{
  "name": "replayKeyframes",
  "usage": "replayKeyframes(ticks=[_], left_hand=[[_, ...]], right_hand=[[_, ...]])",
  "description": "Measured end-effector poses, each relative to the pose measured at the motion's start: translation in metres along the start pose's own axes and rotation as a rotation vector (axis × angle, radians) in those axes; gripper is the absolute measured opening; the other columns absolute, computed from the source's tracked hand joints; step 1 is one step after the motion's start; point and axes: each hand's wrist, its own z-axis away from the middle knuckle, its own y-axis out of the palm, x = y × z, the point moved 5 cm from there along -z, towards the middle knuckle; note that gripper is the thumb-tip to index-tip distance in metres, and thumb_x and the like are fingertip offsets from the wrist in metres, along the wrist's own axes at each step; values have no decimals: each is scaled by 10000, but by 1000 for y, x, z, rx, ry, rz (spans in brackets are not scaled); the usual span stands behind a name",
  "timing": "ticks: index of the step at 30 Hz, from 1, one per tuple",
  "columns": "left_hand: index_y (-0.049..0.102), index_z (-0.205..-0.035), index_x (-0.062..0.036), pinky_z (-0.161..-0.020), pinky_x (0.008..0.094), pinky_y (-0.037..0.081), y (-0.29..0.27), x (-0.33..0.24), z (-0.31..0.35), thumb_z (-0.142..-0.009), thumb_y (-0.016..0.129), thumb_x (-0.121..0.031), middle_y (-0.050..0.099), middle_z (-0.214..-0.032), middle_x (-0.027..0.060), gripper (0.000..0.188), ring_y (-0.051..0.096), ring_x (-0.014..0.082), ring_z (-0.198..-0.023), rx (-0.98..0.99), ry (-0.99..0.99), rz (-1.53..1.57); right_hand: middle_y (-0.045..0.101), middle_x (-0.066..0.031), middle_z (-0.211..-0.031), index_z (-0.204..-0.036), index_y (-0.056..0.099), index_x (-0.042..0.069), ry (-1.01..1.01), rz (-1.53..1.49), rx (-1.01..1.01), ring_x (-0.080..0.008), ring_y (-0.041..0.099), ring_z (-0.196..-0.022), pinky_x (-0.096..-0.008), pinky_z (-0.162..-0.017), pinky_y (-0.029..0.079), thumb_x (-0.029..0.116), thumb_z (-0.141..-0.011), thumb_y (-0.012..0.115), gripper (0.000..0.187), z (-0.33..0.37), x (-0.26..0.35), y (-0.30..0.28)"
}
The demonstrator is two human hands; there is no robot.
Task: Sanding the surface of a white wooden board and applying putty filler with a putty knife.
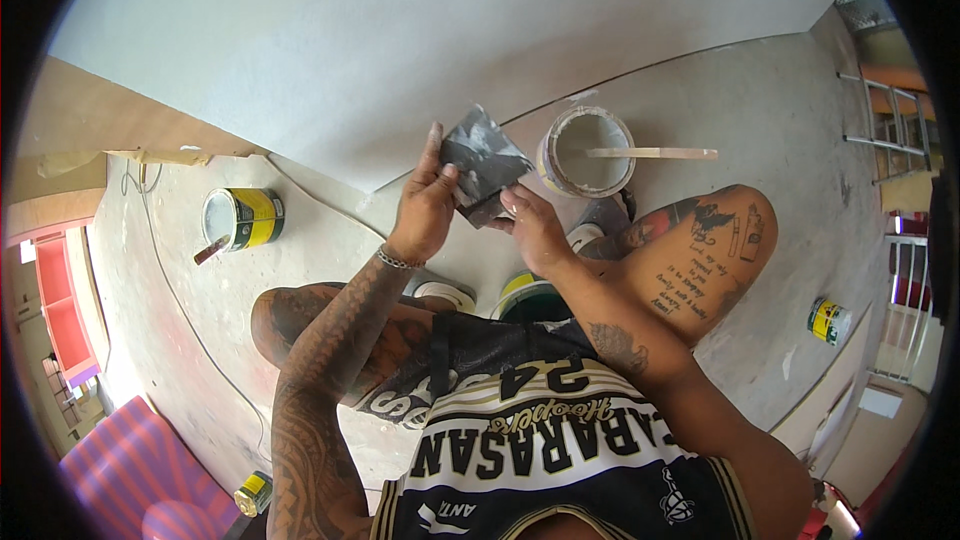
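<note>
Both my hands hold a dark grey, square sheet that looks like sandpaper (482, 155), streaked with white dust or filler and seemingly folded at its lower edge. My left hand (423, 205) grips its left side, thumb on the face and index finger stretched along the edge. At the lower right corner, my right hand (537, 228) pinches it between thumb and fingers. Just right of the sheet stands an open, white-smeared bucket (545, 155) with pale contents. A wooden-handled tool (660, 153) lies across its rim; its working end is hard to make out.
A large pale panel (400, 30) rises ahead. On the left floor stands a yellow-and-black paint can (258, 217) with a brush (212, 249) against it, near a loose cable (175, 285). Another can (829, 321) and a metal ladder (890, 130) are at right, a striped chair (145, 470) lower left.
</note>
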Motion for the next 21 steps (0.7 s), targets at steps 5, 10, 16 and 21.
replayKeyframes(ticks=[5, 10, 16, 21], left_hand=[[128, -1517, -124, -874, 295, 486, 4, 4, 12, -991, 453, -77, 568, -1208, 98, 620, 578, 147, -1020, 42, 38, -472], [437, -1337, -50, -766, 295, 510, -43, 10, 12, -948, 595, -266, 646, -1033, 94, 472, 619, 169, -874, -337, -148, -505], [499, -1213, -53, -798, 312, 514, -18, 42, 18, -958, 580, -246, 622, -1065, 61, 330, 617, 166, -965, 84, -247, -507], [469, -1166, 3, -684, 286, 532, -40, 4, 1, -931, 544, -118, 632, -952, 68, 274, 630, 147, -783, -80, -122, -636]], right_hand=[[611, -60, -1091, -1129, 572, 46, -24, -97, -206, -163, 603, -978, -337, -828, 511, 337, -963, 552, 335, -1, 5, 8], [570, -36, -1181, -1221, 507, 76, -67, -293, -291, -174, 545, -1095, -390, -911, 473, 354, -959, 551, 384, -2, 22, 2], [556, -21, -1207, -1248, 491, 139, -5, -233, -214, -173, 530, -1113, -401, -924, 433, 356, -961, 546, 364, -5, 5, 4], [582, -94, -1111, -1232, 447, 57, -312, 140, -507, -166, 619, -887, -299, -642, 529, 209, -959, 553, 330, -7, 57, -36]])
